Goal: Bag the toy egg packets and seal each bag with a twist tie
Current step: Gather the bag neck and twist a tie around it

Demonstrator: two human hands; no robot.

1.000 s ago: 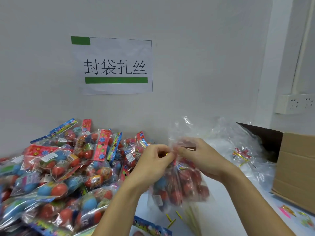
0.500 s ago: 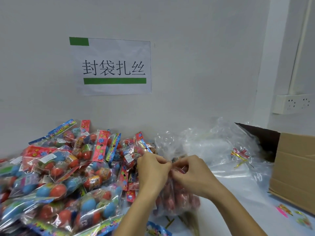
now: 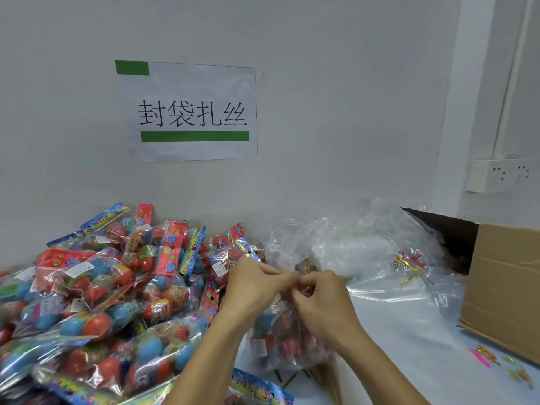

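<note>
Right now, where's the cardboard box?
Head view, far right: the cardboard box sits on the table, right of the loose clear bags and below the wall socket.

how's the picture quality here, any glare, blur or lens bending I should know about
Head view: even, soft lighting with faint shadows. White glare streaks the clear plastic bags and the packets in the toy egg pile. Packets at the far left edge look smeared. The wide lens tilts the wall sign and the wall's corner edge. Both hands are fairly sharp, but the bag neck they pinch is hard to make out.
</note>
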